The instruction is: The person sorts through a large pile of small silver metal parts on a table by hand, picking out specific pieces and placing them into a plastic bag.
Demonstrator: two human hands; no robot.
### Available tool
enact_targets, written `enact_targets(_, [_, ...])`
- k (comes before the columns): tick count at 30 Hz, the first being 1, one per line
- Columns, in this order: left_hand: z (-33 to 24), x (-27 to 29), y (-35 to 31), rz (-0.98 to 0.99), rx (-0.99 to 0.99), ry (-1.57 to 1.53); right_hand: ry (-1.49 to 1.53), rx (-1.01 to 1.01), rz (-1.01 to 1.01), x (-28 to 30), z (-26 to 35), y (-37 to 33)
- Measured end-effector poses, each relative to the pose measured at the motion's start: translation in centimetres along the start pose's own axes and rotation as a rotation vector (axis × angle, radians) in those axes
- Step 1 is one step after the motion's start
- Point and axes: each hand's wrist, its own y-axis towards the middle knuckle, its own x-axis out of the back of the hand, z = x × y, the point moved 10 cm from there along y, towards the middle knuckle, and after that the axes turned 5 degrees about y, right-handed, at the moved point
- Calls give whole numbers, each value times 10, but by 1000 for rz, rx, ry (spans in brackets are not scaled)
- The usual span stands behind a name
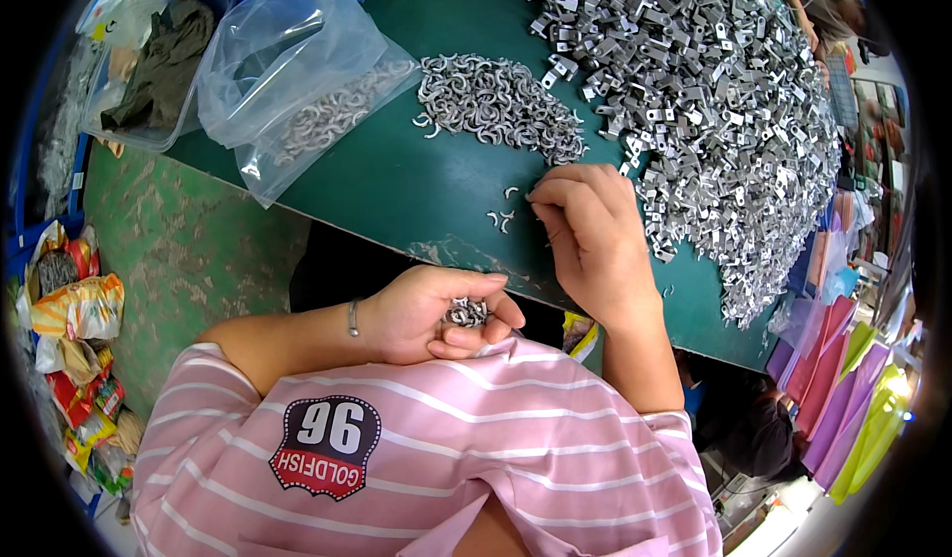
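Silvery metal crescents (466,312) lie in a small cluster in the person's left hand (436,316), which is palm up near the body, its fingers curled loosely around them. The right hand (592,235) is over the green tabletop (451,195), back upward, fingers bent and thumb and fingertips drawn close together; whether a piece is pinched between them, I cannot tell. Just left of those fingertips lie a few loose crescents (507,217). Beyond is a low pile of crescents (496,106), and just beside it, to the left, a clear plastic bag (248,91) with more inside. To the right spreads a large heap of metal brackets (714,111), close beside the right hand. At far left, a clear bin (149,140) holds a dark cloth (174,56).
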Motion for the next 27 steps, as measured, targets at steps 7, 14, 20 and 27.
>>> enact_targets(7, [4, 2, 0, 15, 17, -28, 70, 110, 28, -11, 14, 10])
enact_targets(14, [3, 3, 1, 9, 4, -27, 122, -131, -68, 26, -12, 3])
enact_targets(20, [2, 2, 1, 12, -12, -10, 210, -279, 78, 38, -28, -24])
enact_targets(27, [2, 1, 0, 28, -1, -30, 47, -121, 152, 15, -10, -18])
